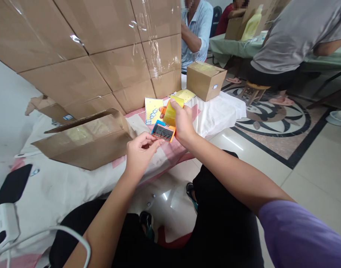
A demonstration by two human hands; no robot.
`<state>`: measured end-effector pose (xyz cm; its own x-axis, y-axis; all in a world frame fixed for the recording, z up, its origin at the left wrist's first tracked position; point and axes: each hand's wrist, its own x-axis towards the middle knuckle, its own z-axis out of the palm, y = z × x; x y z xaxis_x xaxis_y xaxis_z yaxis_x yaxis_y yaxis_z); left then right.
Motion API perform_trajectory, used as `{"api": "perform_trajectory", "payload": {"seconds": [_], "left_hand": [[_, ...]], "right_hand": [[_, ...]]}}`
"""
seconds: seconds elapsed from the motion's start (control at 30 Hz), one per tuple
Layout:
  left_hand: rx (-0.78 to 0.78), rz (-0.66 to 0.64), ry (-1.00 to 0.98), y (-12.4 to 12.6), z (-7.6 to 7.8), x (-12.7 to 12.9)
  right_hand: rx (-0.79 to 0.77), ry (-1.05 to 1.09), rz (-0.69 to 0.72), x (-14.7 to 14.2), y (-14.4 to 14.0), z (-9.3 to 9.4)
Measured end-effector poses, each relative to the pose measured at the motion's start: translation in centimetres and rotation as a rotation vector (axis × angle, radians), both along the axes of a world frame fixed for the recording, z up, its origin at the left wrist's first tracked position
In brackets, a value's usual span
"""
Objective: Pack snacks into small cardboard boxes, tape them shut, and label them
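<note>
Thumb and fingers of my right hand (pixel 184 117) are closed around a flat yellow piece (pixel 170 116) that looks like plastic, with an orange tab at its left side. Just below it is a small dark panel (pixel 162 132) with a blue and orange frame. My left hand (pixel 142 150) pinches that panel at its lower left edge. The panel's orange corner lies close to my right palm; whether the two pieces are joined I cannot tell. Behind my hands, a yellow printed card (pixel 152 111) lies on the cloth, with a second yellow card (pixel 186 95) beyond it.
An open cardboard box (pixel 94 143) stands left of my hands, and a closed carton (pixel 205 81) at the back right. Stacked cartons (pixel 103 48) rise behind. A dark phone-like slab (pixel 13 184) and a white device with a cable (pixel 4 227) lie left. Other people sit beyond.
</note>
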<state>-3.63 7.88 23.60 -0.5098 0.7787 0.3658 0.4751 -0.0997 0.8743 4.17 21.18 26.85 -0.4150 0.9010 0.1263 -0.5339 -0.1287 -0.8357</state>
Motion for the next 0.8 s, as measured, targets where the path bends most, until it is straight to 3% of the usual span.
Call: {"api": "perform_trajectory", "payload": {"seconds": [0.27,0.53,0.8], "left_hand": [[0.05,0.112,0.135,-0.1,-0.9,0.3],[0.139,0.048,0.266,0.0,-1.3,-0.3],[0.122,0.042,0.485,-0.4,-1.1,-1.0]], "right_hand": [[0.012,0.021,0.019,0.4,-0.5,0.5],[0.01,0.062,0.007,0.8,-0.8,1.1],[0.059,0.083,-0.003,1.3,-1.4,1.7]]}}
